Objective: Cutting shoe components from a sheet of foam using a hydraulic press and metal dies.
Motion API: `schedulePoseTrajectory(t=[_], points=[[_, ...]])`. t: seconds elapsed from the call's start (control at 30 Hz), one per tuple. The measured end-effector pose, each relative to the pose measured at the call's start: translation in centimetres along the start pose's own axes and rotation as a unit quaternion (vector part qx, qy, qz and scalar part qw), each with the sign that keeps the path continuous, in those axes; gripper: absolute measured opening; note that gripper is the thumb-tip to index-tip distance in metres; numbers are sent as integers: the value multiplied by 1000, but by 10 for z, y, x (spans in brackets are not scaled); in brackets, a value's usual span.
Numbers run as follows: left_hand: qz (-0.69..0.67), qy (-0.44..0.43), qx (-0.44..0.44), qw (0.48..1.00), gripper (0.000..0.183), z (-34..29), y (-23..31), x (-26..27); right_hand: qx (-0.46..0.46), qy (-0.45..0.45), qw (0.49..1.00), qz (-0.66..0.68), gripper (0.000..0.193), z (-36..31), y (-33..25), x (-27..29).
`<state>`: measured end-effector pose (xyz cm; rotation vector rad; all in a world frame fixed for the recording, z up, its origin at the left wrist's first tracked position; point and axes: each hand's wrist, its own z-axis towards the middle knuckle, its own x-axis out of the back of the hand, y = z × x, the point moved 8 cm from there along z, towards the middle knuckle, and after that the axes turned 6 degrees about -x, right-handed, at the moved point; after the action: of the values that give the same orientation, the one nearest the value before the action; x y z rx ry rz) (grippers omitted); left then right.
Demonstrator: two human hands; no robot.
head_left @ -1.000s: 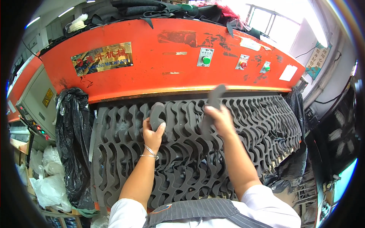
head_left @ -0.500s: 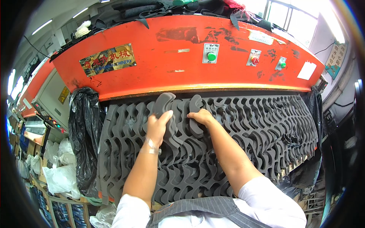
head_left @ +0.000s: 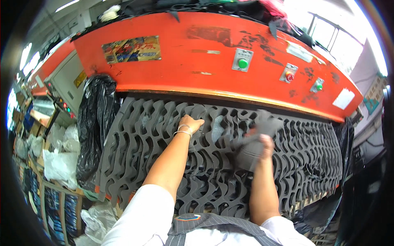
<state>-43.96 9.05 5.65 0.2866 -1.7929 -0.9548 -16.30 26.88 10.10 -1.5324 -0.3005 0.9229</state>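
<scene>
A thick dark grey foam sheet (head_left: 119, 151), cut through with rows of wavy openings, lies across the press bed in front of me. My left hand (head_left: 190, 124) is at its far part, closed about a curved foam piece (head_left: 198, 110); the thumb points right and the other fingertips are partly hidden. To the right, above the sheet, my right hand (head_left: 266, 148) is closed on curved foam pieces (head_left: 249, 154), which are smeared by motion. How many pieces it grips cannot be told.
Beyond the sheet rises the press's orange beam (head_left: 176, 76), with green buttons (head_left: 243, 63) and a red button (head_left: 289, 76). Black plastic (head_left: 96, 127) hangs at the left, beside white bags (head_left: 61, 164). Dark scraps (head_left: 164, 10) lie on top of the beam.
The right hand has swung right and nearer to me with foam pieces. My left hand has shifted slightly right; the stacked pieces it gripped are no longer in it. The view has turned slightly.
</scene>
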Motion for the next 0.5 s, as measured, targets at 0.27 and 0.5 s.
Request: schedulePoseTrajectory(t=[0.27, 0.5], points=[[110, -162, 19, 980, 73, 0, -1, -6, -70, -202, 974, -70, 59, 3, -46, -133], [-85, -103, 4, 991, 61, -14, 0, -13, -249, 25, 926, -282, 38, 71, 106, -98]])
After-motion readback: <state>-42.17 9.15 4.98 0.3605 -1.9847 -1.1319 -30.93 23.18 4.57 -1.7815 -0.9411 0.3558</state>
